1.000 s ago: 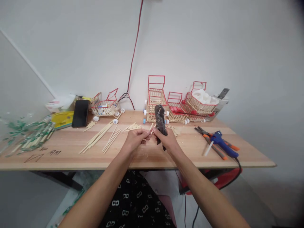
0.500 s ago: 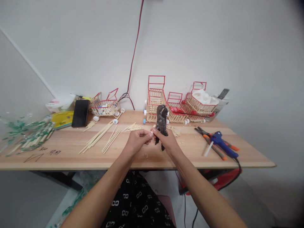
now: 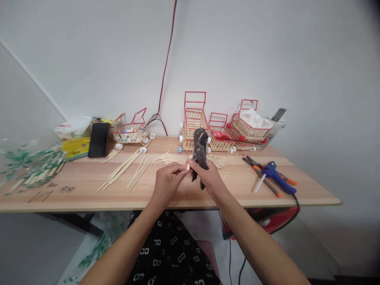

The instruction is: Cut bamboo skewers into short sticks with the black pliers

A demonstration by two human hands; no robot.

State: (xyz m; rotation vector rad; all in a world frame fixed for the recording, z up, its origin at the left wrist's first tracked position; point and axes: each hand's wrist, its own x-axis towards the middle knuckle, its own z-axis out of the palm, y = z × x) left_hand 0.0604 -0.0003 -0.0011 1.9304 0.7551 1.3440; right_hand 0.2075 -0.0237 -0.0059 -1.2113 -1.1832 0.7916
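Note:
My right hand (image 3: 211, 176) is closed around a black pliers-like hand tool (image 3: 200, 145), held upright with its head toward the wall. Between my right thumb and the fingertips of my left hand (image 3: 169, 180) are short pale wooden sticks (image 3: 189, 162), standing just left of the tool. The left fingers pinch the lower end of these pieces. How many there are, I cannot tell. Beyond my hands lie a pile of short cut sticks (image 3: 166, 158) and, to the left, several longer sticks (image 3: 121, 169).
Small stick-built carts with red rims (image 3: 194, 126) line the wall, another cart (image 3: 130, 132) to their left. A blue glue gun (image 3: 274, 172) and orange-handled pliers (image 3: 264, 180) lie right. A phone (image 3: 99, 140), yellow packet (image 3: 76, 148) and bagged sticks (image 3: 44, 170) sit left.
My left hand has shifted slightly left and down, and more of the short sticks shows between my hands. The tool stays in my right hand. The whole view has shifted slightly.

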